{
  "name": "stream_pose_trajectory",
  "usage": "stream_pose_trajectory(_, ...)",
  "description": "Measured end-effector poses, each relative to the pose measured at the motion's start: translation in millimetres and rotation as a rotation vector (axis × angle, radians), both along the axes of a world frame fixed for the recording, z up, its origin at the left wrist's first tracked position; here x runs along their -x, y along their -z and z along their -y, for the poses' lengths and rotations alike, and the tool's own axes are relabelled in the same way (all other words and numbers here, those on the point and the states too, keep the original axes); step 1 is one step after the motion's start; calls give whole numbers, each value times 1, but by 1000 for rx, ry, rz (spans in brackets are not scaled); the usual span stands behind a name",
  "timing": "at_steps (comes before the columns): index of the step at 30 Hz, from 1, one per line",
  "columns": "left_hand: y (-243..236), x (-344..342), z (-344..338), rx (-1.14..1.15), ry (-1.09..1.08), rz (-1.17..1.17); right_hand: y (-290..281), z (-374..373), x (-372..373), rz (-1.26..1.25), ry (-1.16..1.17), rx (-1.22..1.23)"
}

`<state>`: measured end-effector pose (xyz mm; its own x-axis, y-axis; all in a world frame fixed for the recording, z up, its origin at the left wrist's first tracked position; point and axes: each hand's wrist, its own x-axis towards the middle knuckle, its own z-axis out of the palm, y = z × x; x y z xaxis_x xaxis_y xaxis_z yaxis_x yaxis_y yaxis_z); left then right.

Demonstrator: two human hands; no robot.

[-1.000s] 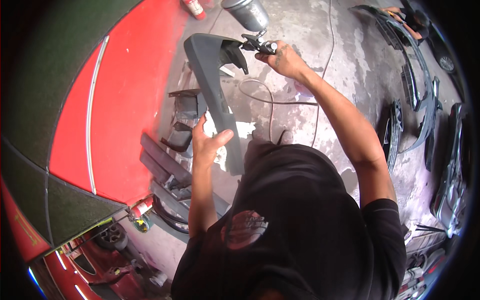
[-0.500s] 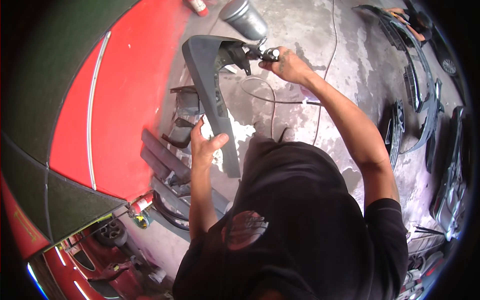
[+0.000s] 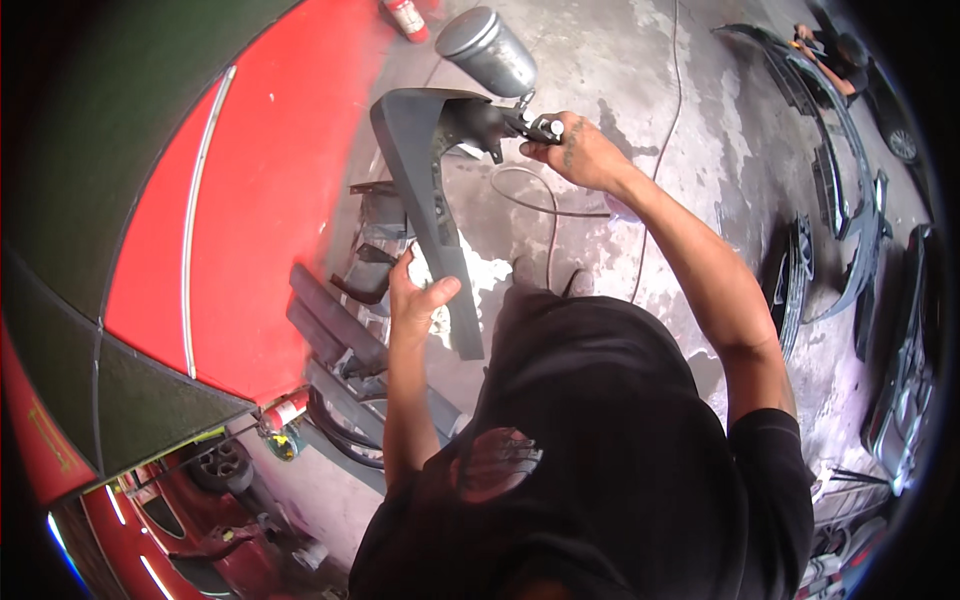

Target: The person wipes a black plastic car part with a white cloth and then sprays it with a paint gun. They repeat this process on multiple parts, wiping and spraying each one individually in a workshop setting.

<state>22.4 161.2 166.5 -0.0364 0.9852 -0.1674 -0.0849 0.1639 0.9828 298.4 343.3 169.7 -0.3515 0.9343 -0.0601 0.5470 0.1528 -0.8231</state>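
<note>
My left hand (image 3: 423, 300) grips the lower, narrow part of a dark grey, curved plastic trim piece (image 3: 400, 150), thumb across its face. The piece is held up at a slant, its wide bent end uppermost. My right hand (image 3: 590, 155) is closed around a spray gun (image 3: 535, 128) with a silver cup (image 3: 490, 52) on top. The gun's front is close to the trim's upper inner end; I cannot tell whether they touch. Something bright white (image 3: 487, 270) shows behind the trim by my left hand, perhaps a cloth.
A red panel (image 3: 260, 200) stands at the left, with dark trim pieces (image 3: 335, 315) beside it. A hose (image 3: 553, 230) loops across the floor. Car bumpers (image 3: 850, 240) line the right side, where another person (image 3: 835, 65) works. A red and white container (image 3: 407, 18) stands at the top.
The whole view has shifted slightly, so the trim piece and spray gun appear a little lower. Both hands keep their holds.
</note>
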Motion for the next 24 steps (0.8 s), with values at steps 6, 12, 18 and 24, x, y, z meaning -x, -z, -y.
stream_pose_trajectory(6,13,-19,-5,-10,-42,-20,-10,10,2,-119,-92,202)
stream_pose_trajectory(12,47,-62,-32,-81,-138,-61,-19,32,26,-352,141,412)
stream_pose_trajectory(18,107,-111,-40,-181,-253,-84,5,42,41,-560,190,274)
stream_pose_trajectory(24,108,-125,-40,-388,-314,-596,12,37,33,-589,211,150)
